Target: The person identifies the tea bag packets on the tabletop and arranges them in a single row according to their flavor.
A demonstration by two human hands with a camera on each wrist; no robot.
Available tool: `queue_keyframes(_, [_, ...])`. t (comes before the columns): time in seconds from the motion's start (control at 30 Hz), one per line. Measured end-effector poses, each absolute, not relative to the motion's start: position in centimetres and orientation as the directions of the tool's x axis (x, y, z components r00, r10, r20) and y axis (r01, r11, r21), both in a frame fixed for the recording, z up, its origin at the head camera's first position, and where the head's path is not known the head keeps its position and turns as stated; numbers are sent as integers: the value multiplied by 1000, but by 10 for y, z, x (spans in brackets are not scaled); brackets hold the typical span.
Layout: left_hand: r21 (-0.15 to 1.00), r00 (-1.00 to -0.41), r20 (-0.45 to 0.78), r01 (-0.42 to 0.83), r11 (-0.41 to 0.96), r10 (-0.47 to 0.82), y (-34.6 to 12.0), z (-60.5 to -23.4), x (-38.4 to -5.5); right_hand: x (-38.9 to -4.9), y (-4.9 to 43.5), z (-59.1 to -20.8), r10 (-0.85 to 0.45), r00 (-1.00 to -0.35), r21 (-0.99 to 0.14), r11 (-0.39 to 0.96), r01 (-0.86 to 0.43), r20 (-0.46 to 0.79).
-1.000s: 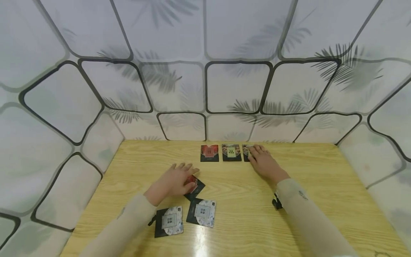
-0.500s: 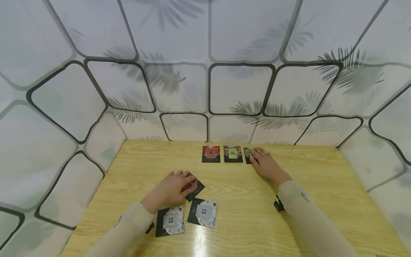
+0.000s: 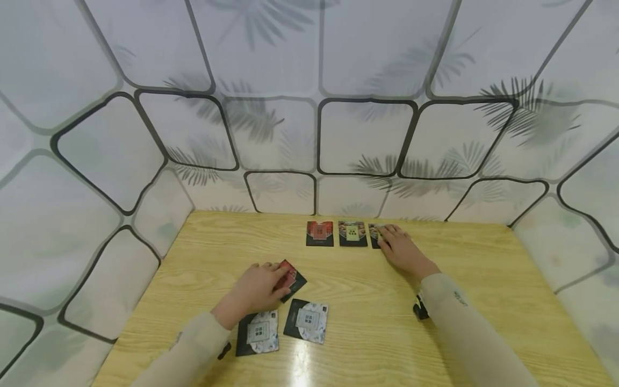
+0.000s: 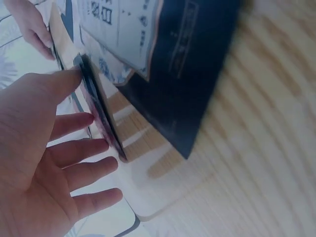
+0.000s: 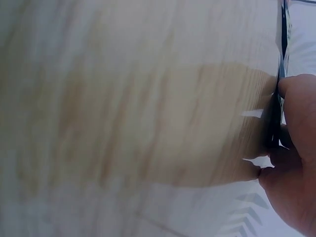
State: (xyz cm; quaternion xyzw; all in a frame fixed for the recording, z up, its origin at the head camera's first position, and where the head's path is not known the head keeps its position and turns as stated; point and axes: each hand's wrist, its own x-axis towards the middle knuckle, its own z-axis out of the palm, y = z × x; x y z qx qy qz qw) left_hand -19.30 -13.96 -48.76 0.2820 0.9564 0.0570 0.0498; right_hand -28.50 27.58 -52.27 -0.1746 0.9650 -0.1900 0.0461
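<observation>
In the head view my left hand (image 3: 253,290) is over a tilted red-and-black square packet (image 3: 292,280), thumb and forefinger at its edges. The left wrist view shows that packet (image 4: 101,106) edge-on against the thumb, with the other fingers spread. My right hand (image 3: 398,247) rests on a dark patterned packet (image 3: 374,236), which is mostly hidden beneath the fingers. In the right wrist view that packet's dark edge (image 5: 271,126) shows between the thumb and a lower fingertip. A red packet (image 3: 319,234) and one with a yellow-green label (image 3: 352,234) lie left of it in a row.
Two black-and-white packets, one at left (image 3: 258,333) and one at right (image 3: 306,321), lie on the wooden table (image 3: 367,344) nearer the body. Behind the table's far edge stands a patterned wall (image 3: 362,134). Walls also close off both sides.
My left hand has drawn back slightly, uncovering more of the red packet's top, and its thumb and forefinger have come to its edges. The right hand stays put; its packet has turned slightly.
</observation>
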Motion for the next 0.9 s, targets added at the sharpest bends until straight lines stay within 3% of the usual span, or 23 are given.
queue_keyframes(0.6, [271,-855,-85,475,837,512,-145,-493,-192,-284,273,-522,-356,-934,-395,859,-325,-6])
queue_keyframes(0.9, [260,-872,-72,453,853,485,-150,-500,-204,-285,272,-522,-350,-937,-399,860,-317,-9])
